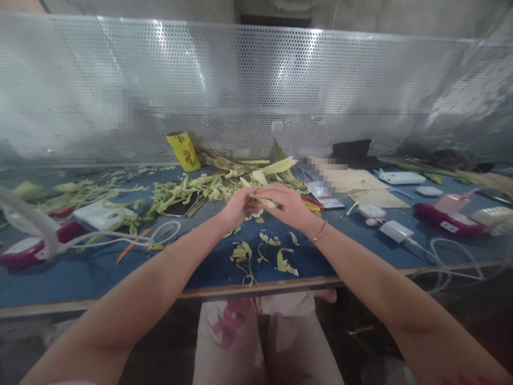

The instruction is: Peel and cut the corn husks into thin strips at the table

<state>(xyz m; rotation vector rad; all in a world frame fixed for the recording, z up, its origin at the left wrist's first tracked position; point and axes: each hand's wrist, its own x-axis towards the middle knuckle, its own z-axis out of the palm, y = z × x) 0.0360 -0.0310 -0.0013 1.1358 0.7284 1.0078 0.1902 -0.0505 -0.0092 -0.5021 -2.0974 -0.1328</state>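
Note:
My left hand and my right hand meet above the middle of the blue table. Both pinch a narrow pale green leaf strip held between them. The fingers of each hand are closed on it. A thin bracelet circles my right wrist. Curled leaf scraps lie on the table just below my hands. A heap of green leaf strips spreads behind and to the left of my hands.
A perforated metal screen backs the table. A yellow roll stands by it. Left are a white box, cables and a magenta device. Right are papers, a white charger and a pink device.

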